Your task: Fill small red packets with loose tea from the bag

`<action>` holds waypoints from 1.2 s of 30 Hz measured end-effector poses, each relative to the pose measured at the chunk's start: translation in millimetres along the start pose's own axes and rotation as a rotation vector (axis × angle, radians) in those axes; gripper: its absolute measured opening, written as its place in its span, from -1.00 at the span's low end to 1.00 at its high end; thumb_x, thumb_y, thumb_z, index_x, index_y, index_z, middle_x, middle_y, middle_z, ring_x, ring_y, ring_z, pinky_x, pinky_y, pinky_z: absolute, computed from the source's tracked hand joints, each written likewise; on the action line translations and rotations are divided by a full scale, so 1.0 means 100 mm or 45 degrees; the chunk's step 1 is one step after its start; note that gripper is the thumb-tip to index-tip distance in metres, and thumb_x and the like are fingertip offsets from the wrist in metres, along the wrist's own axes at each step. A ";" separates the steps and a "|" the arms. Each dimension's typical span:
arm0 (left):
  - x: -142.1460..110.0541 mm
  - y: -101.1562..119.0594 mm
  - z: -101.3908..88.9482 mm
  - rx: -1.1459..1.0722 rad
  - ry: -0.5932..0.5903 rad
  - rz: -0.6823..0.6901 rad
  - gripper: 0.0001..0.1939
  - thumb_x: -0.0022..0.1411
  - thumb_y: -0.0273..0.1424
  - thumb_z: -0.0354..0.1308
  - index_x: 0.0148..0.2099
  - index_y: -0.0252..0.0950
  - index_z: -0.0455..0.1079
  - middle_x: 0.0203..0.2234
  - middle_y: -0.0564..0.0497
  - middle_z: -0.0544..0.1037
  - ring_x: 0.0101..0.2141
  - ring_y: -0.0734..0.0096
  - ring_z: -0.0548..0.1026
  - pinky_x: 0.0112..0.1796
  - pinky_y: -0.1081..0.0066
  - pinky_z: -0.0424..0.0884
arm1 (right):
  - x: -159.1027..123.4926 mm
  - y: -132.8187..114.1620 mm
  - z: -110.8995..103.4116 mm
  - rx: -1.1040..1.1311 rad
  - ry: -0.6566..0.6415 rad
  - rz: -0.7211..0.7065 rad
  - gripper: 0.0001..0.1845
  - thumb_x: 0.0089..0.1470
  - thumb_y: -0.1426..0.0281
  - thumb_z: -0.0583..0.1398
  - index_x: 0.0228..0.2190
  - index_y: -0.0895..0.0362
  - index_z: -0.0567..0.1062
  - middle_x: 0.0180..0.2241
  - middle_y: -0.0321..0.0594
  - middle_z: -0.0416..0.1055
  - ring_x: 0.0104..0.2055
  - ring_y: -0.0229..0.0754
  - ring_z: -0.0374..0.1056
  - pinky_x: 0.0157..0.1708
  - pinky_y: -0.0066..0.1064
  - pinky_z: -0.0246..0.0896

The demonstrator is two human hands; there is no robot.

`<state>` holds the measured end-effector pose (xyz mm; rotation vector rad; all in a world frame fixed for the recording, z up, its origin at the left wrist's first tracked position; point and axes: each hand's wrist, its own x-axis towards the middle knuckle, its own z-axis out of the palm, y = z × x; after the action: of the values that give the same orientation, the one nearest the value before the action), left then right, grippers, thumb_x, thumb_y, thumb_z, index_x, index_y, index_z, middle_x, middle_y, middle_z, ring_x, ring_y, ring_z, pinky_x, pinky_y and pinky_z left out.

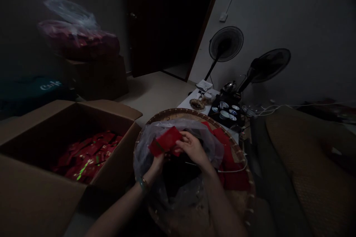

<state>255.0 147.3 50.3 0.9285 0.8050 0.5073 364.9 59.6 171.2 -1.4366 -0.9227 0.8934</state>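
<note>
A small, flat red pouch (166,140) with a dark green strip is between my hands, above a round woven tray (247,177). My left hand (159,160) grips it from below; its fingers are mostly hidden behind it. At its right end, my right hand (192,149) pinches the edge between thumb and fingers. Under my hands, a clear plastic bag (178,197) lies open in the tray around something dark. Red pieces of fabric (226,148) lie along the tray's right side, with a thin white cord (233,171) across them.
On the left stands an open cardboard box (111,105) holding many red pouches (89,153). Behind it, a bagged red heap (80,40) rests on another box (100,77). A low table (185,103) with cups, two fans (226,43) and a woven-topped seat (314,170) are beyond and right.
</note>
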 end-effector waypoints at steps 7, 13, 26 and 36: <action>0.05 0.03 0.00 0.012 0.139 0.051 -0.64 -0.04 -0.49 0.09 -0.11 -0.33 0.32 -0.29 -0.06 0.45 -0.47 0.49 0.40 -0.57 0.57 0.27 | 0.09 0.73 0.05 -0.615 0.244 0.218 -0.82 -0.05 0.34 0.16 -0.36 0.15 0.45 -0.52 -0.22 0.42 -0.54 -0.24 0.39 -0.56 -0.46 0.32; 0.05 0.05 0.03 0.130 0.203 0.109 -0.49 -0.07 -0.62 0.02 0.02 -0.35 0.27 -0.06 -0.17 0.38 -0.33 0.39 0.43 -0.53 0.56 0.32 | -0.06 1.43 0.10 -0.600 0.414 0.289 -0.59 -0.09 0.42 0.10 -0.12 0.17 0.35 -0.36 -0.16 0.40 -0.49 -0.23 0.36 -0.64 -0.46 0.31; 0.08 0.02 -0.02 0.110 0.128 0.030 -0.46 -0.06 -0.57 0.05 0.04 -0.30 0.23 -0.10 -0.14 0.39 -0.39 0.46 0.43 -0.46 0.52 0.35 | 0.05 1.49 0.31 -0.426 0.754 0.144 -0.69 -0.04 0.27 0.09 -0.23 0.15 0.29 -0.39 -0.17 0.37 -0.40 -0.19 0.35 -0.55 -0.43 0.31; -0.08 0.23 -0.06 0.921 0.060 0.796 -0.52 -0.02 -0.36 0.20 0.01 -0.28 0.35 -0.07 -0.11 0.41 -0.04 0.14 0.28 0.02 0.23 0.12 | -0.13 0.80 -0.30 -0.594 0.195 -0.142 -0.71 0.03 0.32 0.07 -0.20 0.10 0.44 -0.23 -0.17 0.36 -0.21 -0.18 0.32 -0.26 -0.39 0.28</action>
<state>244.0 157.0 70.5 1.8711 0.7400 0.7975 391.0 33.0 93.1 -1.7995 -1.1290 0.4922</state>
